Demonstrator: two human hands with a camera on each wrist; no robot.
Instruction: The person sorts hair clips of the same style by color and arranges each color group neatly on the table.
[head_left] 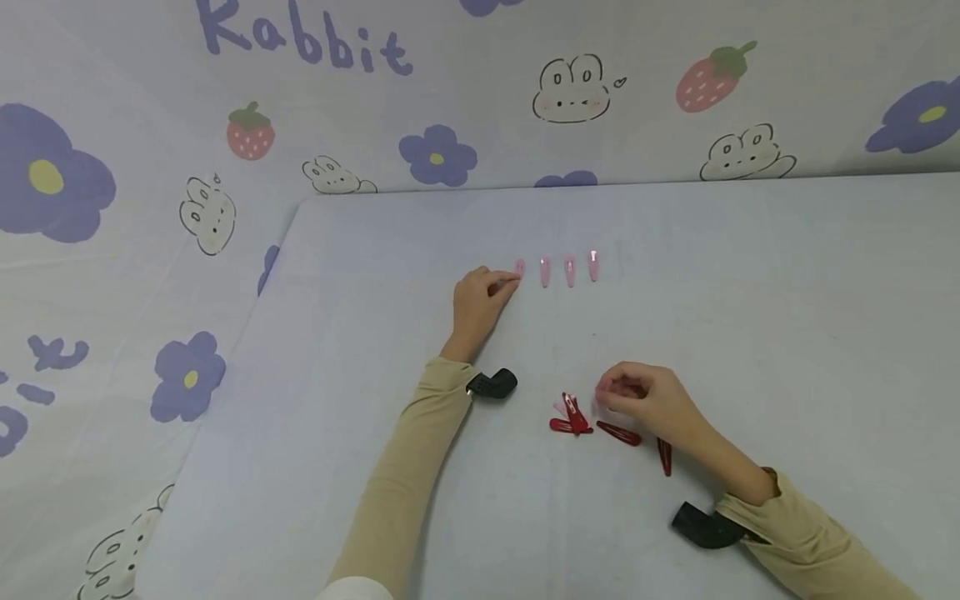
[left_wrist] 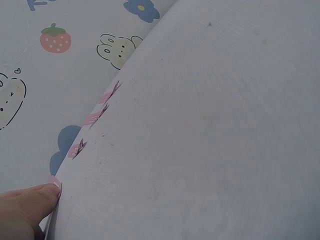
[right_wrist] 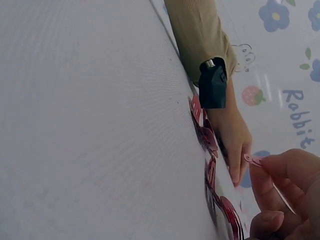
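Up by the far part of the table, my left hand (head_left: 475, 307) pinches the lower end of a pink snap hair clip (head_left: 521, 266). That clip stands at the left end of a row, with three more pink hair clips (head_left: 570, 271) to its right, roughly parallel. My right hand (head_left: 663, 404) is nearer to me and pinches another pink hair clip (right_wrist: 253, 160) between thumb and finger, lifted off the table. Just left of it lies a small pile of red hair clips (head_left: 576, 417) with some pink showing underneath. Two single red hair clips (head_left: 619, 433) lie by the right hand, one partly covered by it.
The white tabletop (head_left: 375, 333) runs back to a cloth backdrop (head_left: 480, 100) printed with rabbits, flowers and strawberries. Dark camera mounts (head_left: 492, 384) stick out at both sleeve cuffs.
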